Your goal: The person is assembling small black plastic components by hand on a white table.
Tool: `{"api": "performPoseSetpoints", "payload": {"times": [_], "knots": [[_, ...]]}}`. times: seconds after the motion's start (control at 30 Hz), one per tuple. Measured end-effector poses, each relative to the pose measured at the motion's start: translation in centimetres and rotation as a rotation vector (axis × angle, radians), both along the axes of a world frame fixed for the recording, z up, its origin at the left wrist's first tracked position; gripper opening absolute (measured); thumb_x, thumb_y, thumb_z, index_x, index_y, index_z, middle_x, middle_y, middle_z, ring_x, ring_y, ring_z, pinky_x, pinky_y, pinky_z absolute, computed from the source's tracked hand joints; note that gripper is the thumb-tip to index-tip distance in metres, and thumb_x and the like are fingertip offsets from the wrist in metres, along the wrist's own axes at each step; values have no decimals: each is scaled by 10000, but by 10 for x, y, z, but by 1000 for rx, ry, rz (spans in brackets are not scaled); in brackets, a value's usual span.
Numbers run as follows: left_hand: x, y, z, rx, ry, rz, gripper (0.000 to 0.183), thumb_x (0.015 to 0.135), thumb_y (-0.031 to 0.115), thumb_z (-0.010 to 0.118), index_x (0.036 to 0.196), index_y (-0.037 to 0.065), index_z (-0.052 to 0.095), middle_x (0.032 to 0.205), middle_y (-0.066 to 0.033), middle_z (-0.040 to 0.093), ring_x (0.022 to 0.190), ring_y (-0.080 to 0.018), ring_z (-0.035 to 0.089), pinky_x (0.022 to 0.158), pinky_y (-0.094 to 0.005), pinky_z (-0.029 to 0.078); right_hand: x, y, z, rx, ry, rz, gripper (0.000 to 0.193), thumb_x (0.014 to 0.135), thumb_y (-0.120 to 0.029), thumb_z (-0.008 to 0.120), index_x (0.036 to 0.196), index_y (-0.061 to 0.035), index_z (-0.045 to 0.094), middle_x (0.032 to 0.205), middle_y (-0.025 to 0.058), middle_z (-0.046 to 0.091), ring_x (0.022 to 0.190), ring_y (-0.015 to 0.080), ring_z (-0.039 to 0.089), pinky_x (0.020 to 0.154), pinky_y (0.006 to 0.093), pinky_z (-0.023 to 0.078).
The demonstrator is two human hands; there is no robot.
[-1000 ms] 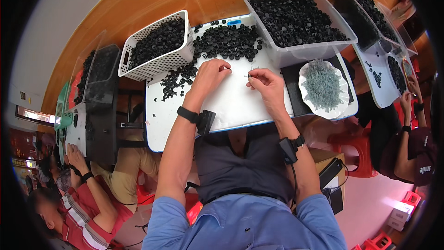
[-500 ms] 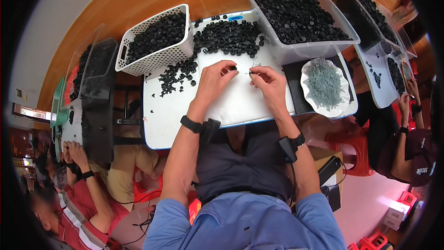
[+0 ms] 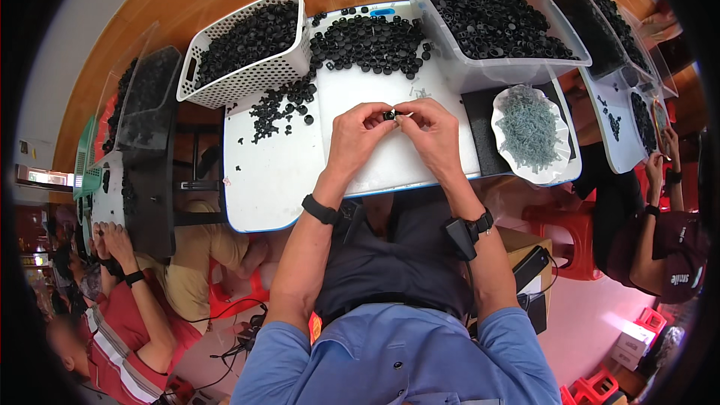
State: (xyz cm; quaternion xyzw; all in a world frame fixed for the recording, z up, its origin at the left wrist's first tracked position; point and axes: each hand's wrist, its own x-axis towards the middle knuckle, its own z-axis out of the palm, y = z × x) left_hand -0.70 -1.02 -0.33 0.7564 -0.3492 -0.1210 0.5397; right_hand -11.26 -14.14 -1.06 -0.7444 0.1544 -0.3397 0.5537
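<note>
Both my hands meet over the white table (image 3: 277,180), fingertips pinched around a small round black plastic part (image 3: 389,115). My left hand (image 3: 357,133) grips it from the left with thumb and fingers. From the other side my right hand (image 3: 430,133) presses its closed fingertips against the part; whatever small piece lies between them is mostly hidden. Just beyond the hands are a few loose screws (image 3: 420,94). A pile of black round caps (image 3: 367,41) spreads along the far side, and smaller black pieces (image 3: 274,111) lie scattered to the left.
A white perforated basket (image 3: 247,80) of black parts stands far left, a clear bin (image 3: 510,71) of black parts far right. On a black mat (image 3: 480,135) rests a white scalloped dish (image 3: 531,174) heaped with screws. People work at tables on both sides.
My hands, apart before, have come together at the black part. The right hand moved left to meet the left one. The whole view has shifted slightly.
</note>
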Motion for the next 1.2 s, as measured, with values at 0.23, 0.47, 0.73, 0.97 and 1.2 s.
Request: {"api": "performPoseSetpoints", "payload": {"times": [0.23,0.47,0.73,0.97,1.2], "knots": [[0,1,2,35,-28,-33,284,856,96,823,1121,10,763,853,-29,704,748,-90,617,701,-247,525,1,1,0,-46,46,-10,201,836,-11,732,1029,-27,787,928,93,717,701,132,663,630,262,528],[0,1,3,28,38,-18,310,871,91,803,1162,6,740,892,-55,736,797,-103,659,734,-258,544,2,2,-2,16,90,-15,174,848,-20,753,1019,-14,783,907,99,732,688,130,665,618,267,522],[4,3,-1,26,83,-34,283,903,96,768,1166,-4,736,965,-85,769,866,-133,707,782,-274,561,4,0,-8,133,60,-3,147,876,-1,746,1019,18,777,881,91,750,700,117,694,623,252,524],[5,2,-1,17,54,-47,271,902,95,756,1153,-5,732,951,-122,782,842,-171,741,774,-294,581,4,-2,-11,133,45,2,137,885,-4,740,1014,24,777,875,91,750,707,109,696,629,249,526],[4,2,-4,-4,53,-46,264,901,97,749,1144,-4,724,937,-140,783,835,-190,760,764,-302,592,5,0,-8,168,61,-6,126,888,-16,738,1001,20,781,836,78,752,703,93,684,629,242,517]]}}
